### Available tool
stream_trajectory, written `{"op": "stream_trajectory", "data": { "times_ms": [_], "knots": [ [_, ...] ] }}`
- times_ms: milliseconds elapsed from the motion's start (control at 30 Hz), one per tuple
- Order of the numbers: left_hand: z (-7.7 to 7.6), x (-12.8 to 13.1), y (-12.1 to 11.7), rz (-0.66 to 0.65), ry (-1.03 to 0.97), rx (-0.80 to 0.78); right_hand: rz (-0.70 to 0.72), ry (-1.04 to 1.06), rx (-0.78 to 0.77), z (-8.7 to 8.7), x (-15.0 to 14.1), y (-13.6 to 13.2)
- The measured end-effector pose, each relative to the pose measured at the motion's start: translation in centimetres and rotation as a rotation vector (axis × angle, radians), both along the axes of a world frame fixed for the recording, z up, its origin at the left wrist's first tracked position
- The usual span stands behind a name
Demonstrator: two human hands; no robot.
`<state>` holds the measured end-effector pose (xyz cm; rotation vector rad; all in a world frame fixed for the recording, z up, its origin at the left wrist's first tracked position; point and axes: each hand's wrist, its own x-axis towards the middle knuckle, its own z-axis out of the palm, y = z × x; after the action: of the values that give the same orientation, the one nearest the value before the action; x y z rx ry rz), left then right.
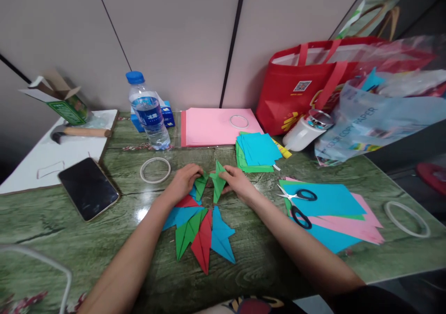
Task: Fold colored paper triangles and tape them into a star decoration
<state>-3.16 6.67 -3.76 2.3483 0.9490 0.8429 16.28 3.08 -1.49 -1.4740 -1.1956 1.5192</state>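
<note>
My right hand is closed on a folded green paper piece, with its points showing up and down beside my fingers. Another folded green piece sits under the fingers of my left hand, which pinch it at its upper edge. Below my hands, several folded pieces lie in a curved row on the table: a blue piece, a red piece, a green piece and a second blue piece. A second red piece is partly covered near my left hand.
Scissors rest on blue and pink sheets at the right. Cut squares are stacked behind my right hand. Tape rings, a phone, a water bottle, a hammer and a red bag stand around.
</note>
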Motion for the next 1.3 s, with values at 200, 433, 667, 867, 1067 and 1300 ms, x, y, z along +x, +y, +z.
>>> {"op": "stream_trajectory", "data": {
  "times_ms": [200,433,667,867,1067,1300],
  "knots": [
    [-0.2,0.1,-0.1,0.048,-0.03,-0.079,-0.164,-0.029,-0.013,-1.0,-0.4,-0.3],
    [-0.1,0.2,-0.3,0.048,-0.037,0.054,-0.078,-0.132,-0.003,-0.8,-0.9,-0.3],
    [-0.3,0.0,-0.4,0.034,0.032,0.095,-0.008,-0.189,-0.015,-0.5,-0.9,-0.2],
    [-1.0,-0.1,-0.2,-0.007,0.014,0.157,0.004,-0.191,-0.03,-0.3,-0.8,-0.1],
    [-1.3,-0.1,-0.1,-0.013,0.023,0.258,0.02,-0.198,-0.06,-0.5,-0.7,0.1],
    [-1.5,-0.2,0.0,-0.021,0.047,0.358,-0.047,-0.199,-0.074,-0.7,-0.8,0.1]
  ]
}}
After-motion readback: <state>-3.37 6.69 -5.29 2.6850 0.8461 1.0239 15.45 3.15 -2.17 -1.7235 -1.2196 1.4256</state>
